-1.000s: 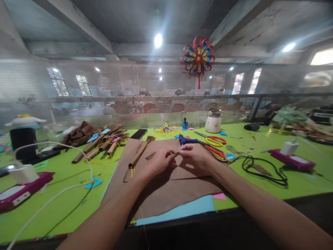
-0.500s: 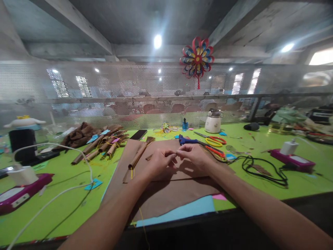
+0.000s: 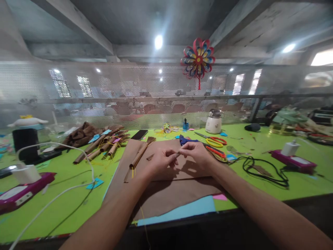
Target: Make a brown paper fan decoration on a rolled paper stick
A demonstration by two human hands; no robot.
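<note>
Both your left hand [image 3: 158,163] and right hand [image 3: 195,152] pinched one small brown strip [image 3: 177,155] between fingertips—raised just above the brown paper sheet [image 3: 166,187]—apparently for close handling.

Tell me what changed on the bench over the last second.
Very little. The left hand and right hand drifted slightly away from the body, fingertips meeting on the same small brown strip above the brown paper sheet. Nothing was picked up or released. The scissors and rolled paper sticks stayed put.
</note>
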